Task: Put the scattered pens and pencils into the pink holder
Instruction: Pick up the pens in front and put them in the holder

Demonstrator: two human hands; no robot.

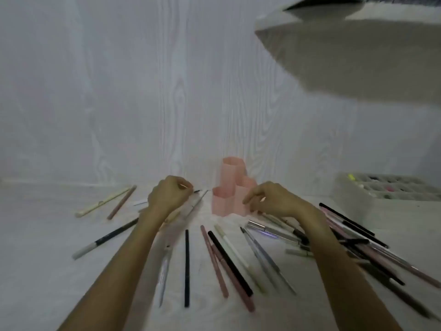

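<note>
the left hand (170, 195) hovers with fingers curled, seeming to pinch a thin dark-tipped pen (197, 191) (blur makes it hard to tell). just right of it stands the pink holder (229, 189). the right hand (274, 202), fingers loosely bent, holds nothing beside the holder. scattered pens (229, 260) lie below both hands on the white table (47, 271).

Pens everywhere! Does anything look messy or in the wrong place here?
Yes. The pens and pencils lie scattered flat across the white table, pointing all different ways, some crossing in a heap at the right. The pink holder stands upright, and no pens show sticking out of it. Nothing looks broken or spilled.
</note>
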